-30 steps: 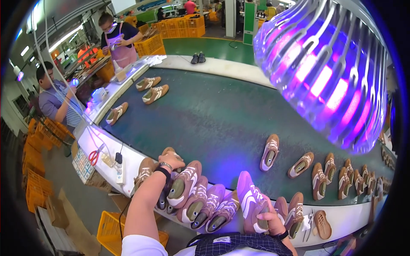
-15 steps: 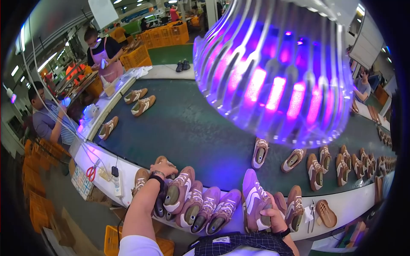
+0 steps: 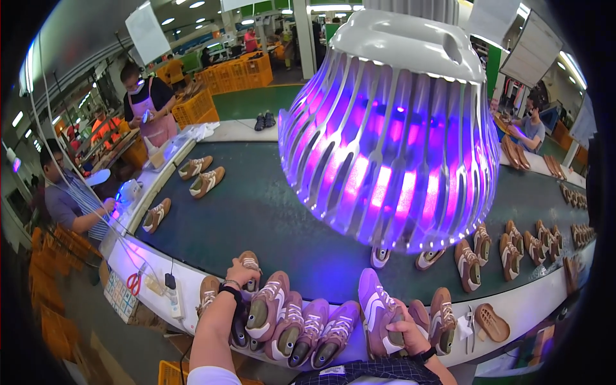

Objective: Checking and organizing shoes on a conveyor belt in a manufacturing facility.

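Pink-lilac sneaker (image 3: 377, 312) clamped in right hand (image 3: 410, 333), sole toward the body as if for checking; left hand (image 3: 242, 274) closed on tan shoe (image 3: 249, 264) at near belt edge. Finished row (image 3: 301, 324) stacked between; purple lamp (image 3: 391, 128) overhead, green conveyor (image 3: 269, 212) beyond.

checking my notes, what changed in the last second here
The view tilted up, so the purple lamp now fills more of the frame. The left hand still rests on a shoe at the belt edge; the right hand still grips the pink shoe.
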Demonstrator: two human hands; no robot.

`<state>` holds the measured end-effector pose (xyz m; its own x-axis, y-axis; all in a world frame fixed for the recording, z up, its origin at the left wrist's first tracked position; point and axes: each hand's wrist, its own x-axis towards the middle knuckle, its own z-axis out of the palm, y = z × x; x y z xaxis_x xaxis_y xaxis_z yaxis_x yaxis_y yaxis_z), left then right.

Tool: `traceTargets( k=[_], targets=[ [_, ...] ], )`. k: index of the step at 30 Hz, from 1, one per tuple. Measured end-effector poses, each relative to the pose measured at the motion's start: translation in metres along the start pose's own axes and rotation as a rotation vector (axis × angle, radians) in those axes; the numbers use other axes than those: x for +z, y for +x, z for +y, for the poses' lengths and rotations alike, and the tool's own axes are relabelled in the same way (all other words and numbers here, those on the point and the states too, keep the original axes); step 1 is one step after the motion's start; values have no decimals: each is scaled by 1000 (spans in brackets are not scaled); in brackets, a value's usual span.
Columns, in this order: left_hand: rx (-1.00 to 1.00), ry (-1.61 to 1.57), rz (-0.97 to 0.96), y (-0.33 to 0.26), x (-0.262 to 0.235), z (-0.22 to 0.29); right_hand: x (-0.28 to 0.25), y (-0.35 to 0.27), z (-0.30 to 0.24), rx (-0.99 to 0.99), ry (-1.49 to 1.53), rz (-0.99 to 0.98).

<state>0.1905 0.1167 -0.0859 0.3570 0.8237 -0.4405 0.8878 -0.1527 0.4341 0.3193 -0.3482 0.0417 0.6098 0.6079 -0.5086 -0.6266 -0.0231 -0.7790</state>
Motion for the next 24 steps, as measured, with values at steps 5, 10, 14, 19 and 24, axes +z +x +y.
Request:
traceTargets(
  k=[5, 10, 14, 19, 24],
  targets=[
    [29, -917, -203, 53, 5, -51, 2, 8, -7, -52, 35, -39],
    [359, -1058, -193, 5, -55, 7, -7, 13, -16, -118, 3, -67],
    [618, -1148, -502, -103, -82, 60, 5, 4, -31, -164, 70, -113],
    [627, -1301, -699, -217, -39, 68, 4, -11, -34, -204, 191, -225],
    [560, -1322, -730, -259, 8, 59, -15, -32, -30, -194, 125, -340]
  ],
)
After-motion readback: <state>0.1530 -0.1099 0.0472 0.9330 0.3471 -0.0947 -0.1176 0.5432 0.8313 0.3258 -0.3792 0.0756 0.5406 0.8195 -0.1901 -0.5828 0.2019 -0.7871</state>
